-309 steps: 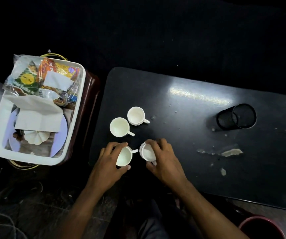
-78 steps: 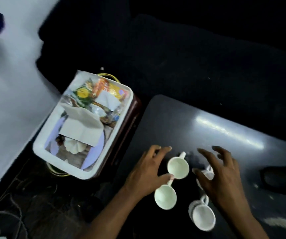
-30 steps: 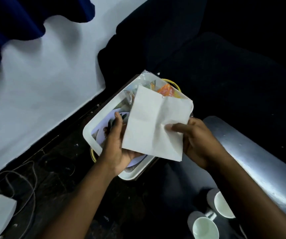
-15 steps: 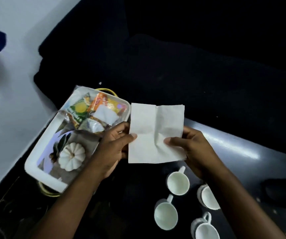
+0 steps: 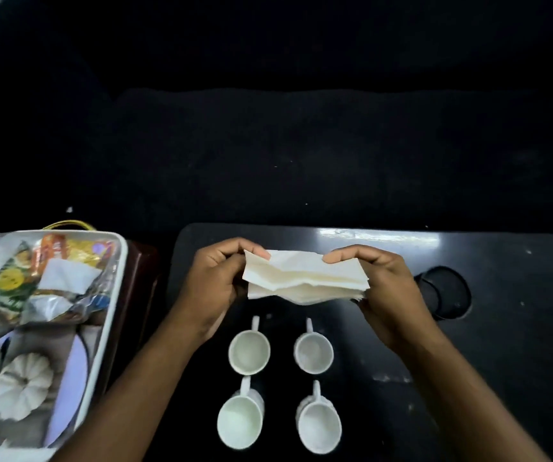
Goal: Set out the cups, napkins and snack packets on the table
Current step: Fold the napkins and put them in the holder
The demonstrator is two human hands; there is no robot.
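Both hands point(image 5: 301, 288) pinch the napkins point(image 5: 303, 278) by their ends above the table point(image 5: 501, 345) — soft, floppy, light, so I'm gripping the edges.

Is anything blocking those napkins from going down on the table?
Nothing visible directly below: both hands hold the napkins over bare table. The four cups stand nearer the person, the black holder off right.

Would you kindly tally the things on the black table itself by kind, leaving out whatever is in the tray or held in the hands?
White cups: 4
Black mesh holder lying on its side: 1
Total on the table: 5
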